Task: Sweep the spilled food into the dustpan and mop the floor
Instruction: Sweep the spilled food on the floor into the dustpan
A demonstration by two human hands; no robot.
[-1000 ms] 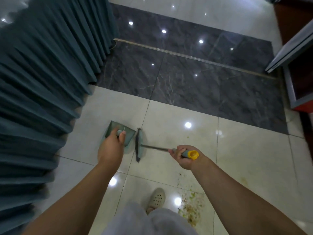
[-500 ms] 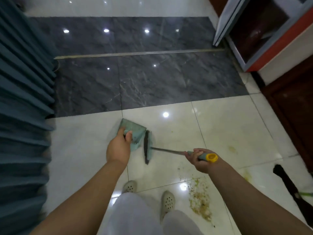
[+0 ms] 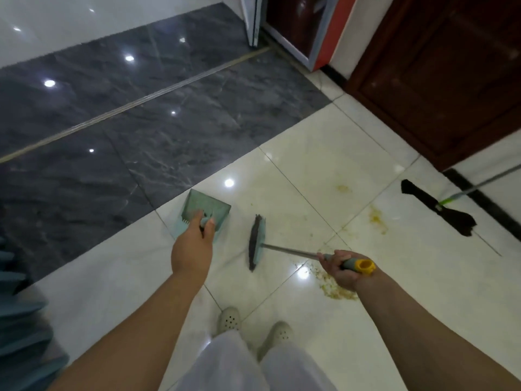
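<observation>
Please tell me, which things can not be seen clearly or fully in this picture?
- Dustpan handle, head view: wrapped by the left hand.
- Spilled food: partly behind the right hand holding the broom; pieces too small to identify.
- Mop pole: cut off by the right edge.
- Dustpan contents: too blurred to tell.

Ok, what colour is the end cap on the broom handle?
Yellow: the end cap sits just behind the right hand, on the broom. The head view shows it clearly.

Mop handle [image 3: 490,180] cut off right; spill [image 3: 337,289] perhaps partly hidden
</observation>
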